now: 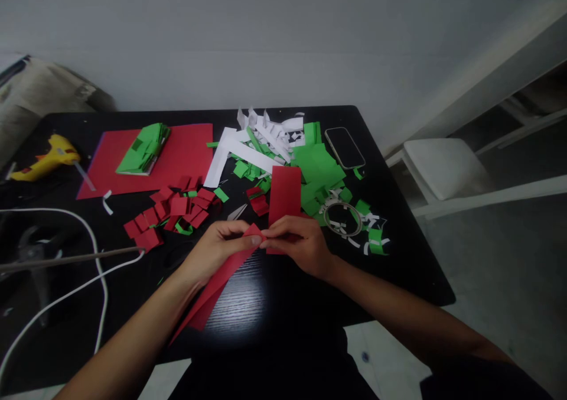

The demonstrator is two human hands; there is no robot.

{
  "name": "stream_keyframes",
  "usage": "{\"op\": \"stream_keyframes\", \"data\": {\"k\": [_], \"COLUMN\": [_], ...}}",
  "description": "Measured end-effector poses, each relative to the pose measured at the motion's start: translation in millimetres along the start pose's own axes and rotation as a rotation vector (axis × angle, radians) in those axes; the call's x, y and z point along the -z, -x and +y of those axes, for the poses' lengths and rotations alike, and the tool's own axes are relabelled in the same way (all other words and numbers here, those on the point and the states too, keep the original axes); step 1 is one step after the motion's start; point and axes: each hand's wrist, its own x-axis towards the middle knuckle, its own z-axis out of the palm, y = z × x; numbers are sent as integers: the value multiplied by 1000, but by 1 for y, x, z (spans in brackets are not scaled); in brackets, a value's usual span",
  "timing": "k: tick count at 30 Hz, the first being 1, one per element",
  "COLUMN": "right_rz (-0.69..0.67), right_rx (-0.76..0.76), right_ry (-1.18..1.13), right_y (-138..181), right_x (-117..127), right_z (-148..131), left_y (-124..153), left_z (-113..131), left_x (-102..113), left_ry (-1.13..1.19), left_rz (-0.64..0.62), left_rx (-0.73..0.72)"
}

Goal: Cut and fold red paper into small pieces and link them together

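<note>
A long red paper strip point(217, 285), folded lengthwise or doubled, slants from between my hands down toward the table's front edge. My left hand point(221, 249) pinches its upper end between thumb and fingers. At the same tip, the closed fingers of my right hand point(303, 243) grip the corner, almost touching the left thumb. Under the right hand lies a red paper rectangle point(284, 193), its middle covered by the fingers. Just beyond the left hand show pointed scissor blades point(237, 212). Small folded red paper pieces point(179, 205) are heaped to the left.
Green paper point(316, 163) and white scraps point(266, 134) cover the back middle. A phone point(345, 147) and tape ring point(342, 219) lie right. Leftward are a red sheet point(190, 146), green folded stack point(144, 149), yellow glue gun point(48, 159) and white cable point(95, 249).
</note>
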Motion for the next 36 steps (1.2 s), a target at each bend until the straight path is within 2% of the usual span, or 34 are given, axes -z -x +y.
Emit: {"op": "stream_keyframes", "data": {"k": [10,17,36], "right_rz": [-6,-14,-5], "right_rx": [73,20,-7], "right_ry": [60,58,44], "right_y": [0,0,1], "right_x": [0,0,0], "right_z": [-1,-3,-3], "left_y": [-1,0,-1], "left_z": [-1,2,1], "left_x": [-1,-1,-2], "left_ry": [43,50,-11], "left_rz": [8,20,1], "left_rx": [47,48,1]}}
